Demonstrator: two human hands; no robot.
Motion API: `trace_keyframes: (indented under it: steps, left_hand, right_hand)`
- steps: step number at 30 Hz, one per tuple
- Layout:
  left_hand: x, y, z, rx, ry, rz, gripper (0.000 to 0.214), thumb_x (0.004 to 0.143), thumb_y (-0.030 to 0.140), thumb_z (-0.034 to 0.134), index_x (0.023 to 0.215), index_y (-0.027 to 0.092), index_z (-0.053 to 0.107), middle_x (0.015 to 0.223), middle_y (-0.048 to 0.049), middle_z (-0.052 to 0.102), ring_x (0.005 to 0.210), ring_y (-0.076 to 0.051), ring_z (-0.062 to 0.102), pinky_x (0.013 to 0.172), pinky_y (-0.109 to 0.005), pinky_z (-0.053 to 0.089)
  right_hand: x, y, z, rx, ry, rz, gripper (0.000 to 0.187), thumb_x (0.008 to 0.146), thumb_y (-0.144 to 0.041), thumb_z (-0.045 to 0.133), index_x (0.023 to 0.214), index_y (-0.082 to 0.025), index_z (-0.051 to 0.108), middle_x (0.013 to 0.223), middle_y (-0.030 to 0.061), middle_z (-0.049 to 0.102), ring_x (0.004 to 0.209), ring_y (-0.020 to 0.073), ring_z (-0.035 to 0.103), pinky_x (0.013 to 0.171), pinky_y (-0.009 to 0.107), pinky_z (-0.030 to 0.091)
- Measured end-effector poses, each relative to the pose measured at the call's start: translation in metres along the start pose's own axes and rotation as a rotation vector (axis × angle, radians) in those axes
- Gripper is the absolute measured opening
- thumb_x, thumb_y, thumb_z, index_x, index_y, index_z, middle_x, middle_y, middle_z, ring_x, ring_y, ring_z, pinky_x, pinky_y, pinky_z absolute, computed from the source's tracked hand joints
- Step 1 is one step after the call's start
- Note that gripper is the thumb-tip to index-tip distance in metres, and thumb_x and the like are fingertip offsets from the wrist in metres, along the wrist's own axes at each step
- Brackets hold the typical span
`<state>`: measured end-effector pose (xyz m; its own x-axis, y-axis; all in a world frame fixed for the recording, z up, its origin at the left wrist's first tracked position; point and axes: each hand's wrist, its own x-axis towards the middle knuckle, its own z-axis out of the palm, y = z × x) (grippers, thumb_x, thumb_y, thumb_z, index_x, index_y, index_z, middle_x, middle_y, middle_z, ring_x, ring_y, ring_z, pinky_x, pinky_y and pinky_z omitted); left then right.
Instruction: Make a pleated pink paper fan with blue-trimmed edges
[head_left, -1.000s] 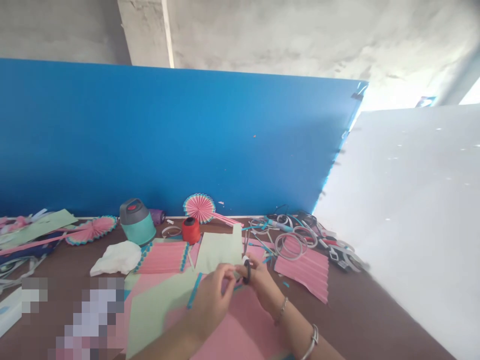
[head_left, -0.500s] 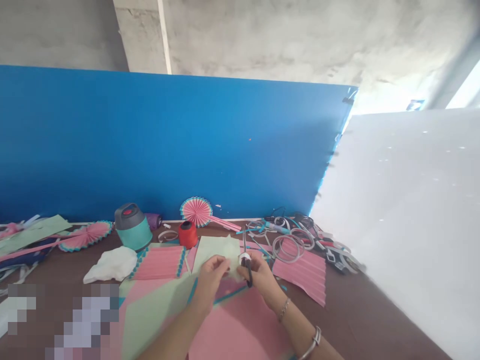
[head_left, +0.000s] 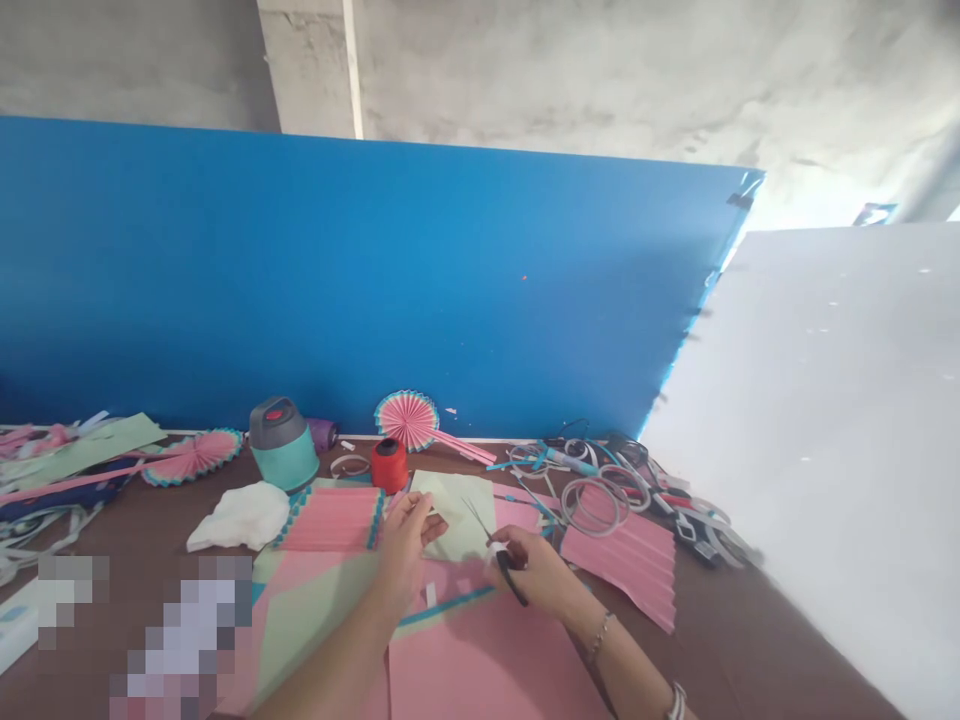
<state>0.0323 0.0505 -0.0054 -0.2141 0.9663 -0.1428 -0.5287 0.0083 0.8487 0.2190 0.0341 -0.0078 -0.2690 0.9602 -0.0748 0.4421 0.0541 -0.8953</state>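
Here are the scissors [head_left: 497, 550], mid-scene above the papers, blades slightly parted and pointing far and left. The right hand [head_left: 529, 565] has them, fingers curled round the handles. Over to the left hand [head_left: 407, 530]: fingers bent, thumb and fingertips nearly together, pinching a pale scrap [head_left: 445, 501]. Behind that, a green sheet [head_left: 459, 543] lies flat; on the near side, a pink sheet [head_left: 480, 655] with a blue strip [head_left: 454, 608] along its far edge. Left of the hands, pleated paper [head_left: 334, 522], then a white bundle [head_left: 238, 517]. Farther off, a red spool [head_left: 389, 467], a teal jug [head_left: 285, 456] and a fan [head_left: 407, 417]. On the right, pale loops [head_left: 584, 520] overlap a rippled pink sheet [head_left: 634, 562]. Far side: a blue panel [head_left: 337, 280].
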Motion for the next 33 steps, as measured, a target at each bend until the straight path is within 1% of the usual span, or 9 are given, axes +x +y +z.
trace_keyframes:
  steps: [3, 7, 13, 19, 22, 26, 33]
  left_hand:
    - [0.001, -0.001, -0.001, 0.010, -0.014, 0.006, 0.031, 0.061, 0.035, 0.072, 0.072, 0.018, 0.049, 0.064, 0.0059, 0.054, 0.059, -0.010, 0.059, 0.061, -0.024, 0.051]
    - [0.002, -0.004, -0.003, 0.039, -0.024, 0.015, 0.029, 0.064, 0.036, 0.071, 0.071, 0.017, 0.051, 0.067, 0.0039, 0.056, 0.063, -0.010, 0.059, 0.062, -0.024, 0.051]
    - [0.000, -0.002, -0.001, 0.023, -0.078, -0.046, 0.027, 0.066, 0.037, 0.069, 0.076, 0.017, 0.053, 0.076, -0.0020, 0.066, 0.071, -0.015, 0.066, 0.070, -0.028, 0.051]
    - [-0.004, 0.001, 0.001, 0.009, -0.098, -0.083, 0.025, 0.066, 0.035, 0.069, 0.074, 0.018, 0.053, 0.077, -0.0016, 0.068, 0.071, -0.014, 0.067, 0.070, -0.026, 0.051]
    - [-0.004, 0.000, 0.002, 0.002, -0.088, -0.098, 0.025, 0.065, 0.035, 0.070, 0.074, 0.018, 0.053, 0.077, -0.0011, 0.068, 0.069, -0.013, 0.066, 0.067, -0.024, 0.051]
    - [-0.004, 0.001, 0.002, -0.010, -0.085, -0.098, 0.027, 0.063, 0.035, 0.071, 0.075, 0.018, 0.053, 0.077, -0.0017, 0.068, 0.070, -0.014, 0.067, 0.066, -0.025, 0.051]
    - [-0.006, 0.002, 0.004, -0.044, -0.075, -0.105, 0.029, 0.061, 0.032, 0.073, 0.074, 0.017, 0.052, 0.074, -0.0003, 0.067, 0.066, -0.012, 0.065, 0.063, -0.022, 0.052]
  right_hand:
    - [-0.001, 0.000, 0.002, 0.034, -0.044, -0.008, 0.028, 0.061, -0.031, 0.069, 0.084, -0.017, 0.062, 0.052, -0.0065, 0.045, 0.048, 0.0082, 0.036, 0.043, 0.020, 0.027]
    - [-0.005, -0.010, 0.002, 0.042, -0.064, 0.015, 0.025, 0.061, -0.030, 0.069, 0.081, -0.016, 0.062, 0.048, -0.0075, 0.042, 0.044, 0.0070, 0.034, 0.041, 0.020, 0.025]
    - [-0.008, -0.019, 0.003, 0.025, -0.065, 0.045, 0.019, 0.062, -0.029, 0.069, 0.075, -0.016, 0.063, 0.047, -0.0066, 0.044, 0.041, 0.0066, 0.034, 0.038, 0.019, 0.025]
    - [-0.007, -0.019, 0.004, 0.064, -0.061, 0.041, 0.022, 0.061, -0.031, 0.071, 0.075, -0.016, 0.063, 0.046, -0.0068, 0.044, 0.041, 0.0064, 0.035, 0.038, 0.018, 0.025]
    - [-0.007, -0.016, 0.004, 0.078, -0.072, 0.038, 0.022, 0.062, -0.032, 0.071, 0.075, -0.016, 0.063, 0.047, -0.0066, 0.044, 0.041, 0.0062, 0.034, 0.038, 0.018, 0.025]
    - [-0.007, -0.014, 0.004, 0.068, -0.066, 0.037, 0.022, 0.062, -0.033, 0.071, 0.073, -0.016, 0.063, 0.047, -0.0060, 0.046, 0.041, 0.0064, 0.035, 0.038, 0.018, 0.024]
    - [-0.009, -0.020, 0.004, 0.076, -0.063, 0.034, 0.022, 0.062, -0.034, 0.071, 0.072, -0.016, 0.063, 0.045, -0.0069, 0.044, 0.039, 0.0060, 0.034, 0.038, 0.018, 0.023]
